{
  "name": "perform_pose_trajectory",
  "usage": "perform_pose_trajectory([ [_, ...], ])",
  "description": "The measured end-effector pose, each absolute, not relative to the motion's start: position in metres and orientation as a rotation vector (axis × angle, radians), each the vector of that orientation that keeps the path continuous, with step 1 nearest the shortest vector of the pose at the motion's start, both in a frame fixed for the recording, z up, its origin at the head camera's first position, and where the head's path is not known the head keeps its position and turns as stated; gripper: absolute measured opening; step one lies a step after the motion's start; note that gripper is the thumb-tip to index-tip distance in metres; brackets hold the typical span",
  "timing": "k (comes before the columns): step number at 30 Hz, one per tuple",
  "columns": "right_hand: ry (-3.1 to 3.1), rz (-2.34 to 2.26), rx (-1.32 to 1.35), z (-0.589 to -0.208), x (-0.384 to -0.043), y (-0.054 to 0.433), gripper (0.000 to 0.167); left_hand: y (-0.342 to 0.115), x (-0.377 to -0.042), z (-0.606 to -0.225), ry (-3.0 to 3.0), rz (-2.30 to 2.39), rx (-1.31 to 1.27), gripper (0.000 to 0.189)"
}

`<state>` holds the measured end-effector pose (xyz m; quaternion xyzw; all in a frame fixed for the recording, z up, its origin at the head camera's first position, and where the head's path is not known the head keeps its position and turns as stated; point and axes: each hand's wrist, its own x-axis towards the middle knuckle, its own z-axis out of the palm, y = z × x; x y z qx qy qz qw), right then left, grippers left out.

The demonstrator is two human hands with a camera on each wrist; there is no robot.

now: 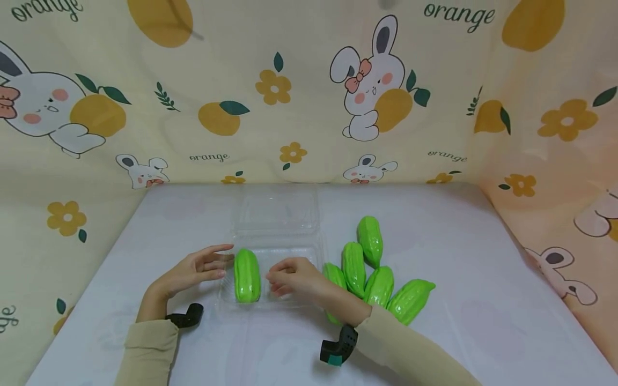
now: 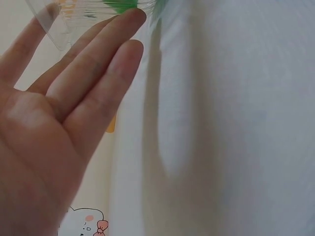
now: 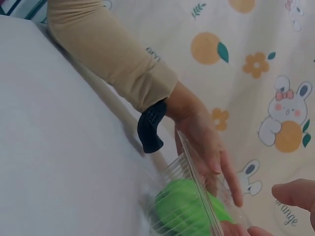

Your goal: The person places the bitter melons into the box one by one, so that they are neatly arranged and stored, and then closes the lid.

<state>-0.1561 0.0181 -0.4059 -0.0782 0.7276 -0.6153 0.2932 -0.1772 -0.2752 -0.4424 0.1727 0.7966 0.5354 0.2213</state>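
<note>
A clear plastic clamshell box [image 1: 304, 252] stands on the table with its lid folded back. One glossy green ridged fruit [image 1: 247, 276] lies lengthwise in the left part of the box. My left hand [image 1: 195, 268] is at the box's left wall, its fingers extended with the fingertips right at the rim. Over the right part of the box is my right hand [image 1: 298, 277], fingers loosely bent and nothing in its grasp. In the right wrist view its thumb [image 3: 298, 194] stands apart from the fingers, and the fruit [image 3: 179, 206] shows through the box wall.
Several similar green fruits [image 1: 379, 287] lie in a loose group right of the box, partly behind my right forearm. The transparent lid [image 1: 277, 212] lies toward the back. A cream cloth printed with rabbits and oranges [image 1: 304, 118] encloses the white table [image 1: 463, 321].
</note>
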Motion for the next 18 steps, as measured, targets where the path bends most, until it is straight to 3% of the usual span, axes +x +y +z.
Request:
perform_pose_trajectory([
  [18,1.911,-1.738,-0.288,-0.401,-0.139,0.048,0.041,-0.275,-0.177,-0.443,2.199,1.472,0.477,0.069],
])
